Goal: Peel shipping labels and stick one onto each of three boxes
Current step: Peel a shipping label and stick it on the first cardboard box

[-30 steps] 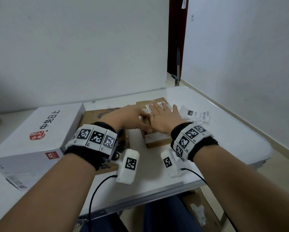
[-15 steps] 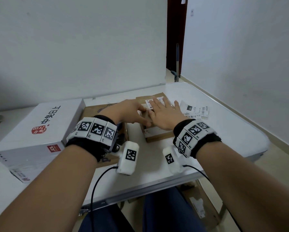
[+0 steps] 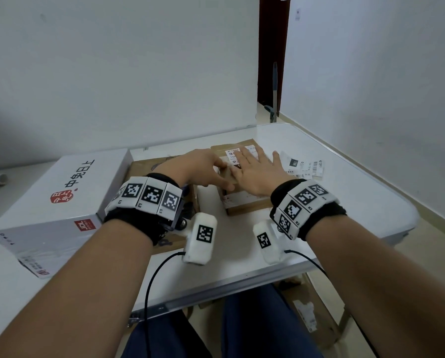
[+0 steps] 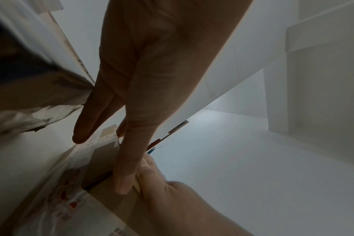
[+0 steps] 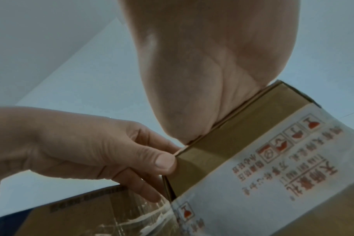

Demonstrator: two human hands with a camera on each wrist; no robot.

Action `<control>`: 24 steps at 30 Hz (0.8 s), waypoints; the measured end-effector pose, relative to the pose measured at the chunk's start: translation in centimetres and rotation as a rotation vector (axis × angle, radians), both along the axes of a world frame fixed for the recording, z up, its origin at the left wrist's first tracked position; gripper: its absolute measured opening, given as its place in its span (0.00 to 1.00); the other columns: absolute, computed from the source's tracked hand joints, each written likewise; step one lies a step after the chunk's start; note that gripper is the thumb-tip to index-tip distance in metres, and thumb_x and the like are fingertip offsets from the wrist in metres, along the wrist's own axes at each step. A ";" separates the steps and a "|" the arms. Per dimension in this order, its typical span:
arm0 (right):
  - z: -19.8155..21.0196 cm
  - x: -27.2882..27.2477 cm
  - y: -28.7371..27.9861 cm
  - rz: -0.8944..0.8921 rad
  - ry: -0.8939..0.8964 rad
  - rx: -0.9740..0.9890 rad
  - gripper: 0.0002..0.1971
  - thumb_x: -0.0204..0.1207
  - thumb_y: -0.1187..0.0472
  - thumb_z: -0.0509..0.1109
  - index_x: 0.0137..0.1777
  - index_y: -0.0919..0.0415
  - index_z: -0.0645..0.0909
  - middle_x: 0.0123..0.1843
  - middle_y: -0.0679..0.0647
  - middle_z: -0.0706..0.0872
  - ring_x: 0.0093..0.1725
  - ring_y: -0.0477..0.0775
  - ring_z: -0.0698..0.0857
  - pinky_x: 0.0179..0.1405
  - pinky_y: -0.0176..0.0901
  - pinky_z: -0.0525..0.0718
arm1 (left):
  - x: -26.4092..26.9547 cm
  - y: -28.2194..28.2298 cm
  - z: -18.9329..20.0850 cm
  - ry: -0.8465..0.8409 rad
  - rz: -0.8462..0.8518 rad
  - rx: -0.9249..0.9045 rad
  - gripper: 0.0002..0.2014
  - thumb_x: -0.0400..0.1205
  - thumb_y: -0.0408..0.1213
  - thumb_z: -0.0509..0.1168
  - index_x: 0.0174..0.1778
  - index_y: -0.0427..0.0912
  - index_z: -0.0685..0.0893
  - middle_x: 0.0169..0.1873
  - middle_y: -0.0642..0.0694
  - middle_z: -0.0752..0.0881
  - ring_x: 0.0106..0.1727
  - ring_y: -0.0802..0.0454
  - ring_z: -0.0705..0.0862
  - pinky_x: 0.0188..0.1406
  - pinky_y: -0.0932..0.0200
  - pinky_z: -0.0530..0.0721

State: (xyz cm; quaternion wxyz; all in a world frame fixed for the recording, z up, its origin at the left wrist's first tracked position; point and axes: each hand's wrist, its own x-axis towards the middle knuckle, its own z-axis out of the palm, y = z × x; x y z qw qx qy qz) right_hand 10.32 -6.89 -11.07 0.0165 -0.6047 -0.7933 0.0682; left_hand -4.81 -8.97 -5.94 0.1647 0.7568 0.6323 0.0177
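Observation:
A small brown box (image 3: 247,202) with a white printed band stands at the table's centre, a shipping label (image 3: 232,155) on its far top. My right hand (image 3: 252,170) lies flat on the box top, fingers straight and spread, partly covering the label. My left hand (image 3: 211,174) grips the box's near-left corner; in the right wrist view its thumb (image 5: 164,161) presses the corner of the box (image 5: 232,143) with the fingers curled along the side. More label sheets (image 3: 304,165) lie to the right of the box.
A large white box (image 3: 58,192) with red print fills the table's left side. A flat brown box (image 3: 144,169) lies between it and the small box, partly under my left wrist. The table's (image 3: 371,197) front edge is close to my knees, and walls stand behind and right.
Both hands stay on the small box. My right palm has shifted slightly over the label, and the left hand's hold on the corner looks the same.

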 end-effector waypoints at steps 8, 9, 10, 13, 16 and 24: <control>-0.3 1.7 -1.1 -0.021 0.045 -0.009 0.30 0.86 0.44 0.38 0.85 0.50 0.37 0.86 0.45 0.35 0.85 0.57 0.32 0.81 0.67 0.33 | -0.1 0.0 0.1 0.015 0.003 0.024 0.38 0.68 0.58 0.76 0.74 0.55 0.76 0.59 0.49 0.83 0.45 0.53 0.88 0.58 0.54 0.81; -0.3 1.8 -1.3 -0.025 0.057 -0.008 0.30 0.86 0.44 0.39 0.85 0.50 0.37 0.86 0.45 0.35 0.84 0.57 0.32 0.81 0.67 0.33 | 0.0 0.0 0.1 0.019 0.003 0.027 0.38 0.68 0.58 0.76 0.74 0.55 0.76 0.59 0.49 0.83 0.45 0.53 0.88 0.59 0.54 0.81; -0.4 2.0 -1.4 -0.030 0.068 -0.007 0.30 0.86 0.44 0.39 0.85 0.51 0.37 0.86 0.45 0.35 0.84 0.57 0.32 0.81 0.67 0.33 | 0.0 0.0 0.1 0.023 0.002 0.030 0.38 0.68 0.59 0.76 0.75 0.55 0.76 0.59 0.49 0.83 0.45 0.53 0.88 0.58 0.55 0.81; -0.6 2.5 -1.5 -0.040 0.083 -0.010 0.30 0.86 0.44 0.39 0.85 0.51 0.37 0.86 0.45 0.34 0.84 0.57 0.32 0.81 0.66 0.33 | 0.1 -0.1 0.1 0.024 0.004 0.035 0.38 0.68 0.58 0.76 0.75 0.55 0.75 0.61 0.51 0.81 0.45 0.53 0.88 0.57 0.56 0.81; -0.6 3.2 -1.2 -0.042 0.097 -0.029 0.30 0.86 0.44 0.38 0.85 0.51 0.36 0.86 0.45 0.34 0.84 0.58 0.32 0.80 0.66 0.33 | 0.1 -0.1 0.1 0.037 0.001 0.040 0.38 0.69 0.58 0.76 0.76 0.54 0.74 0.66 0.50 0.78 0.50 0.50 0.87 0.59 0.55 0.79; -0.3 7.3 0.7 -0.258 0.274 -0.067 0.29 0.87 0.48 0.41 0.85 0.55 0.40 0.87 0.50 0.39 0.86 0.60 0.40 0.82 0.66 0.41 | 0.5 0.3 0.3 0.106 -0.026 0.071 0.36 0.72 0.57 0.74 0.76 0.52 0.74 0.73 0.49 0.75 0.74 0.47 0.71 0.65 0.57 0.68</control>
